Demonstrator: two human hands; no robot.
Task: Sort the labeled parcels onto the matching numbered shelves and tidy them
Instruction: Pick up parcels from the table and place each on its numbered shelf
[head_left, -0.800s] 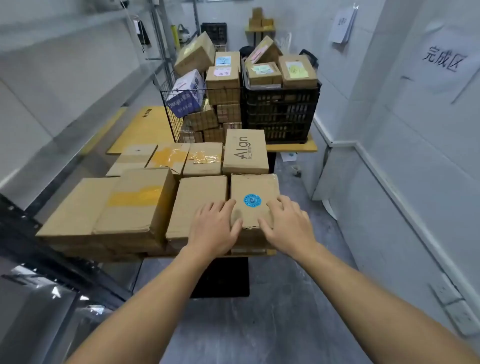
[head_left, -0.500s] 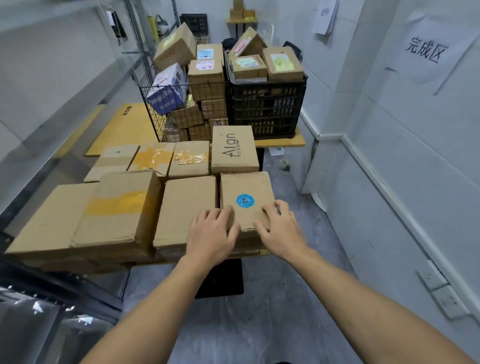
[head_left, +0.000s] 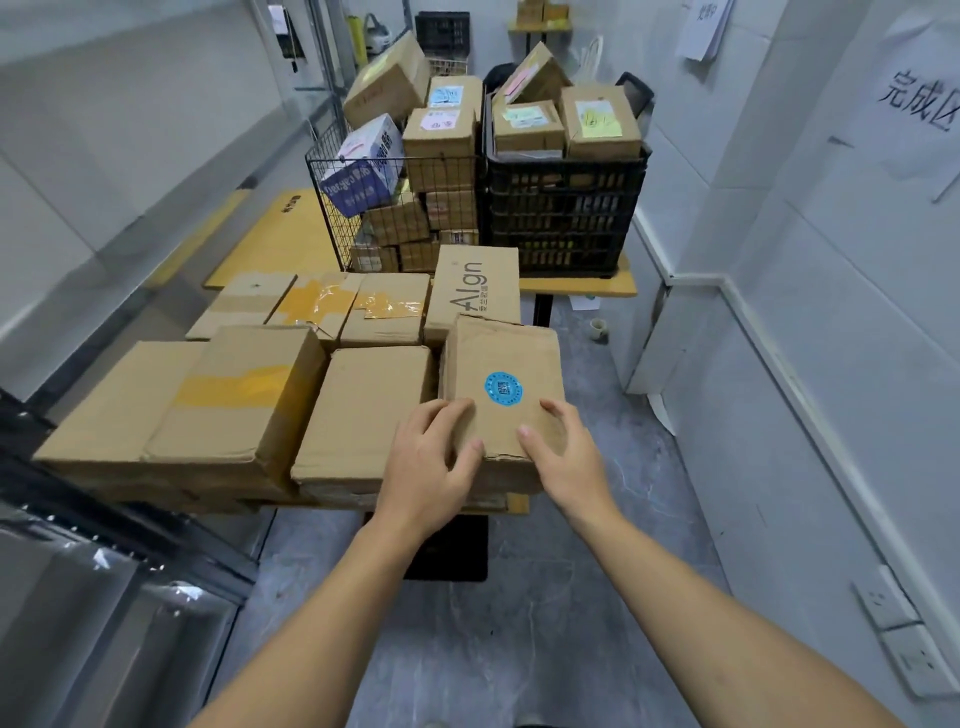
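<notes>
Gripping the near end of a brown parcel (head_left: 500, 358) from both sides, the left hand (head_left: 431, 457) curls its fingers over the near left corner and the right hand (head_left: 566, 457) wraps the near right edge with its thumb on top. A round blue sticker (head_left: 503, 387) sits on the parcel's top face. The parcel is at the near right corner of a wooden table (head_left: 519, 503), tilted, with its far edge overlapping a box printed Align (head_left: 475, 291).

More cardboard boxes, some crossed with yellow tape, cover the rest of that table in close rows. Just beyond it stands a second table (head_left: 576, 286), which carries a wire basket (head_left: 332, 171) and a black crate (head_left: 566, 218) side by side, both heaped with labelled parcels.

The floor (head_left: 519, 623) is grey and mottled, and a small cup (head_left: 598, 330) stands on it near the far table's leg. On the left runs a metal shelf rack (head_left: 104, 519). A pale wall on the right carries a paper sign (head_left: 919, 98) with handwritten characters, and wall sockets (head_left: 904, 639) lower down.
</notes>
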